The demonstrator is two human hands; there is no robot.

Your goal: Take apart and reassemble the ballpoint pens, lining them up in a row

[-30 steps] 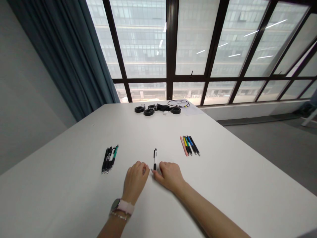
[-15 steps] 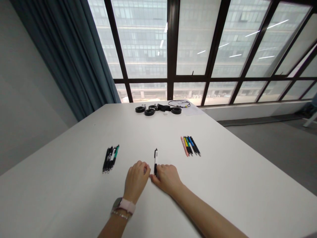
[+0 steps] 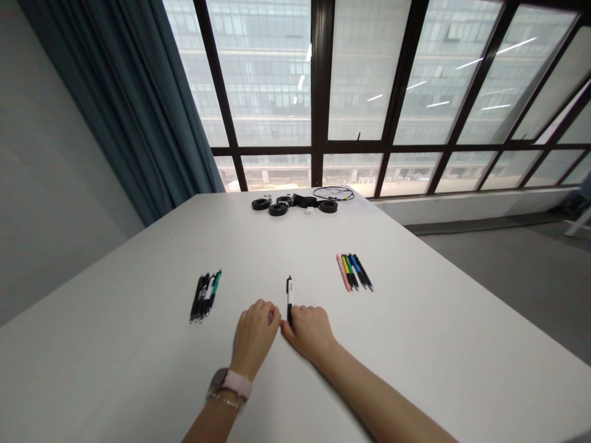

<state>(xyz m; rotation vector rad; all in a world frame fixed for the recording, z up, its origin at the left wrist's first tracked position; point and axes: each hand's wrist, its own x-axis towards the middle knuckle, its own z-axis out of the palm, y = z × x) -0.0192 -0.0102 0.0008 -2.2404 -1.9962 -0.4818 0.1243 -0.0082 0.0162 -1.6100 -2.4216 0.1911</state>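
Observation:
A white pen (image 3: 289, 291) with a black clip and black grip lies on the white table (image 3: 286, 249), its clip end pointing away from me. My right hand (image 3: 310, 332) is closed at the near end of this pen, the thumb and curled fingers against its black grip. Just left of it, my left hand (image 3: 257, 329) is curled into a loose fist, with a watch on a pink band (image 3: 237, 383) at the wrist. What its fingers hold, if anything, is hidden. The two hands almost touch.
Several mostly black pens (image 3: 205, 296) lie side by side on the left. To the right is a row of coloured pens (image 3: 354, 272). Black tape rolls (image 3: 277, 210) and a coiled black cable (image 3: 333, 193) sit at the table's far end, before the windows.
The pen and my right hand have shifted very slightly to the left. My left hand and the two pen groups stay essentially as they were.

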